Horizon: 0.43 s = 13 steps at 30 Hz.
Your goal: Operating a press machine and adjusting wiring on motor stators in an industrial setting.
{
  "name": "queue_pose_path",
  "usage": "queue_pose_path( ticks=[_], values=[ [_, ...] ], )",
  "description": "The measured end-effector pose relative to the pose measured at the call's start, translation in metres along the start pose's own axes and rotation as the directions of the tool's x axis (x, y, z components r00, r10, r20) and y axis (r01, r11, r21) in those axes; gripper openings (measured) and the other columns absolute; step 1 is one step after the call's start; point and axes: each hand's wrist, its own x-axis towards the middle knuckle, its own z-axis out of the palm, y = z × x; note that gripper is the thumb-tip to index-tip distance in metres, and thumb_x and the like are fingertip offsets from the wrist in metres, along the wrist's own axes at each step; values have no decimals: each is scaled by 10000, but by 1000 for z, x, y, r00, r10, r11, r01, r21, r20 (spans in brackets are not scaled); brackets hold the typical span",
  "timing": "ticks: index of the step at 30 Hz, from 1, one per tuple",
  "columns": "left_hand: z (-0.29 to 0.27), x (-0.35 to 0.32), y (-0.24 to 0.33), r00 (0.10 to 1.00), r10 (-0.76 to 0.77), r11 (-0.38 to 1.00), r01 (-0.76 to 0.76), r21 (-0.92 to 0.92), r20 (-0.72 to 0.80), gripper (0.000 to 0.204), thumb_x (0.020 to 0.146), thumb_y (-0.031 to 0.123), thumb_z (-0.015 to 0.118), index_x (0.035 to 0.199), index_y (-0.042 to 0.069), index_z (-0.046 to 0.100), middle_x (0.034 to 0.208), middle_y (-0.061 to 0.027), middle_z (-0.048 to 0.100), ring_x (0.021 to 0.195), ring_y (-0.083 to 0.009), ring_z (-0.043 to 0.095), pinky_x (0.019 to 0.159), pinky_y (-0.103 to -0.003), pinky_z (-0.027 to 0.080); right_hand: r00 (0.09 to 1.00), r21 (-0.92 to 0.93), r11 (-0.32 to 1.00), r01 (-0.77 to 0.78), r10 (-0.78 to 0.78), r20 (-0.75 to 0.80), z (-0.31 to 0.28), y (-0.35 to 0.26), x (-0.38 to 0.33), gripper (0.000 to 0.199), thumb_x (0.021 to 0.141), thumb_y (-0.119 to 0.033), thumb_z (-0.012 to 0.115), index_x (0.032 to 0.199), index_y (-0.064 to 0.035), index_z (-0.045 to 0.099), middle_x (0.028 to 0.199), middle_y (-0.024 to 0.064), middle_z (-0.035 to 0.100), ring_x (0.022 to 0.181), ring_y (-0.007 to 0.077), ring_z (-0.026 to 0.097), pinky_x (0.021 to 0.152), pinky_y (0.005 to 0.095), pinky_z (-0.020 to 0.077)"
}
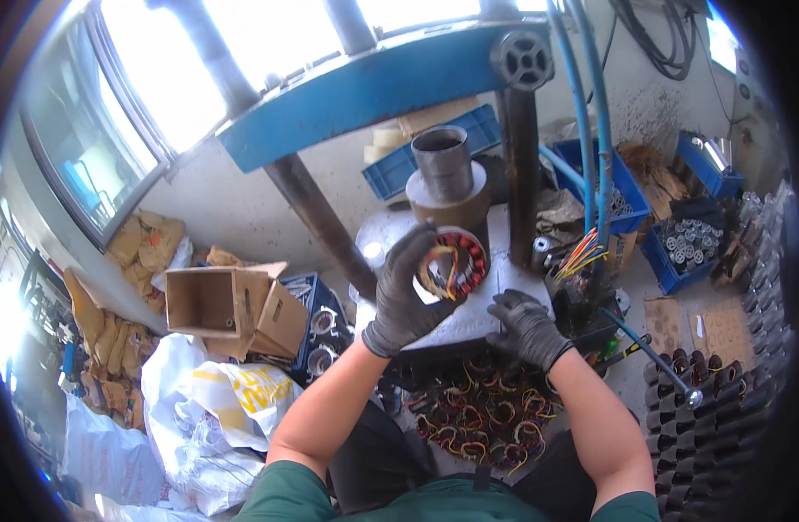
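Note:
My left hand (405, 300), in a dark grey glove, grips a motor stator (474, 252) by its side. The stator is a ring with red parts around it and yellow, red and dark wires across its middle. It is held tilted above the light metal plate (507, 261) of a press. My right hand (530, 328), gloved alike, lies at the plate's near right edge, fingers loosely extended and nothing visible in them. Behind the stator stands a steel sleeve (444, 170) on a wider round collar (451, 204). What lies under my right palm is hidden.
The blue press beam (373, 96) spans above, on dark posts (317, 213). Many wired stators (486, 409) lie below the plate. A lever with a ball end (693, 398) juts out at right, near stacked dark rings (712, 452). Cardboard boxes (212, 300) and a white sack (190, 409) stand left.

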Motion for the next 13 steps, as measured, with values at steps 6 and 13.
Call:
queue_pose_path(
  ticks=[6,13],
  values=[
    [21,105,-22,975,-217,946,197,-256,-54,953,696,223,1002,1455,29,461,1368,-128,619,1263,-251,621,1087,-368,519,999,92,995,47,-44,-29,0,-7,-2,487,806,-336,794,1211,-82,699,1272,189,676,1232,378,619,1065,501,501],
    [27,185,-90,833,-551,812,549,-199,48,968,691,264,1001,1467,28,473,1385,-154,644,1206,-273,655,1056,-346,538,999,135,990,29,-33,25,-15,-21,-8,495,837,-346,779,1242,-75,691,1326,201,658,1271,378,604,1111,480,477]
  ],
)
